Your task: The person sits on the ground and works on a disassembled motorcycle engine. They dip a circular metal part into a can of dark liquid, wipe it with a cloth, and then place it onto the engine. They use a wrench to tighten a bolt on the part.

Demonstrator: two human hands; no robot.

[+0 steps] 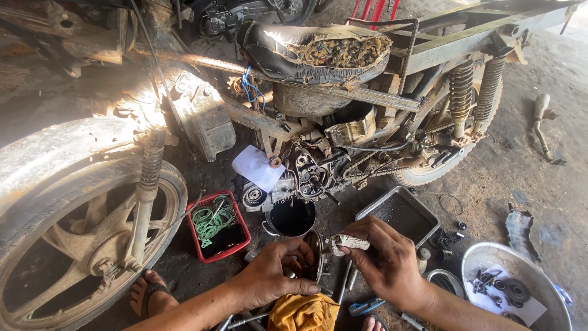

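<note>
- Crouching on the dirt floor [539, 178] beside a stripped motorcycle [343, 104], a person works over a round metal engine part [315, 254], which sits low in the frame just below a black pot [293, 219].
- The left hand [275, 273] wraps around the part's rim, fingers curled closed on it; the right hand [386, 257] pinches a pale, grimy rag [350, 242] between thumb and fingers, pressed at the part's upper edge.
- A yellow cloth [304, 312] lies bunched under the left wrist.
- Risk, as a judgement: the part looks oily, so it could slip from the left hand and strike the pot, spilling the dark liquid, or drop into grit that would foul its cleaned surface.
- Risk: small loose pieces scattered on the floor near the right wrist could be knocked away and lost.
- The black pot holds dark liquid, seemingly used oil.
- A red plastic basket [241, 240] near the front wheel [79, 245] holds a tangle of green wire.
- A grey rectangular metal tray [424, 211] behind the right hand looks nearly bare, with a dark film inside.
- A round steel basin [554, 294] at lower right holds black gears, bolts and a sheet of white paper.
</note>
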